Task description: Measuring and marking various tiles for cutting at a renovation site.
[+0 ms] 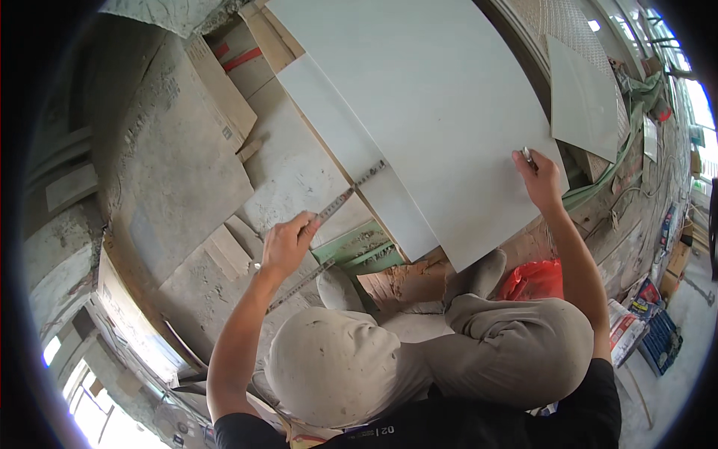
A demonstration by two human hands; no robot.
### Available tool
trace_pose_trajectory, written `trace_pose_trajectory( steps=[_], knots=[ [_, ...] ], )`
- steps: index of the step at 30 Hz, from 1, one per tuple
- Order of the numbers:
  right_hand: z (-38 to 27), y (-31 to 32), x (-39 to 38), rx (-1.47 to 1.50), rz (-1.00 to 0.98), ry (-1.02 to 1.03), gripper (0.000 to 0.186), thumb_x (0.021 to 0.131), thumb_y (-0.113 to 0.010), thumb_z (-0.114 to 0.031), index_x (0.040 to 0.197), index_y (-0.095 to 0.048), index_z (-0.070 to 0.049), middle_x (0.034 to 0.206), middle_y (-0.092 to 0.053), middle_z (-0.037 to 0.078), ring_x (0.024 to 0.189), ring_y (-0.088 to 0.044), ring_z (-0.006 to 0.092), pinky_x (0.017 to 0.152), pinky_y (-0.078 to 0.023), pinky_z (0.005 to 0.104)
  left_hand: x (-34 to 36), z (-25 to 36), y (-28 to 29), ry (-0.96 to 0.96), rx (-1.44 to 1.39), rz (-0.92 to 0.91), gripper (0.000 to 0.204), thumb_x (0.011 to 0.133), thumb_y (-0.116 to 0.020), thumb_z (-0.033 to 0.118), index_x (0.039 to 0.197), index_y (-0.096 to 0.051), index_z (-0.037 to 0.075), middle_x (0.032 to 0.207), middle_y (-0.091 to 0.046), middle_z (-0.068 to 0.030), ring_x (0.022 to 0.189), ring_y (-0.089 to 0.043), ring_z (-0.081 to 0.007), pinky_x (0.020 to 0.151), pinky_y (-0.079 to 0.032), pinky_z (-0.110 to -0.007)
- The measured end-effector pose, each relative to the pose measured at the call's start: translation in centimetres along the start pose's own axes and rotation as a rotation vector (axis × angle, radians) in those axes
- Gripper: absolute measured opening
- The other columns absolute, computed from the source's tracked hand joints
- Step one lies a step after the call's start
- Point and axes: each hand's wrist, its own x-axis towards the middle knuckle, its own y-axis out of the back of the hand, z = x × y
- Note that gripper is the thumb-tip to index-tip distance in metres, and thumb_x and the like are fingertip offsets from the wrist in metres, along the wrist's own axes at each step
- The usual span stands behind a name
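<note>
I squat over a stack of large pale grey tiles. My left hand is closed on a measuring tape's blade, whose end lies across the bare strip of the lower tile. A further length of the blade trails below the hand toward my knee; its case is not visible. Over at the right edge of the upper tile, my right hand is closed around a small, shiny object. Only its silvery tip shows, so its kind is unclear.
Cardboard pieces lie on the dusty floor to the left. A red plastic bag sits by my right knee. Another pale tile piece leans at the far right. Packages lie farther right.
</note>
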Motion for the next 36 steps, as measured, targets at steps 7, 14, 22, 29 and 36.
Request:
trace_pose_trajectory(
  steps=[7,14,22,29,36],
  knots=[
    [1.6,0.9,-1.4,0.012,0.102,-0.02,0.041,0.106,-0.074,-0.035,0.09,-0.069,0.003,0.068,-0.061,0.01,0.062,-0.054,0.0171,0.062,-0.046,0.0347,1.9,0.3,0.0,-0.007,0.015,-0.052,0.035,0.111,-0.062,0.042,0.112,-0.073,0.009,0.071,-0.066,-0.0176,0.071,-0.067,-0.0437,0.067,-0.052,-0.049],
    [4.8,2.2,-3.6,0.018,0.171,-0.082,0.042,0.107,-0.073,-0.036,0.093,-0.073,0.003,0.07,-0.067,0.007,0.065,-0.06,0.0139,0.064,-0.049,0.0322,3.5,2.5,-2.9,-0.081,-0.002,0.038,0.03,0.111,-0.062,0.037,0.116,-0.073,0.01,0.082,-0.072,-0.0179,0.08,-0.07,-0.0441,0.072,-0.054,-0.051],
    [7.3,1.4,-7.2,-0.028,0.276,-0.268,0.048,0.106,-0.073,-0.039,0.085,-0.067,0.003,0.067,-0.061,0.007,0.064,-0.055,0.0138,0.063,-0.046,0.0342,5.3,3.3,-4.3,-0.248,-0.167,0.152,0.03,0.11,-0.063,0.032,0.113,-0.07,0.004,0.094,-0.075,-0.0196,0.086,-0.072,-0.0443,0.076,-0.056,-0.052],
    [6.9,2.2,-10.2,-0.012,0.442,-0.42,0.043,0.106,-0.075,-0.037,0.087,-0.07,0.001,0.067,-0.061,0.008,0.064,-0.054,0.014,0.062,-0.046,0.0363,6.1,4.2,-3.5,-0.201,-0.068,0.047,0.027,0.109,-0.065,0.031,0.116,-0.071,0.006,0.094,-0.074,-0.0208,0.087,-0.07,-0.0454,0.076,-0.055,-0.052],
    [-3.3,3.6,7.2,-0.17,0.074,0.136,0.04,0.109,-0.066,-0.039,0.105,-0.072,0.001,0.102,-0.071,0.025,0.095,-0.068,0.0477,0.084,-0.053,0.0537,6.3,4.3,-2.1,-0.04,-0.156,-0.025,0.024,0.108,-0.067,0.029,0.112,-0.074,0.007,0.085,-0.073,-0.0197,0.083,-0.07,-0.0464,0.074,-0.054,-0.051]
  ],
)
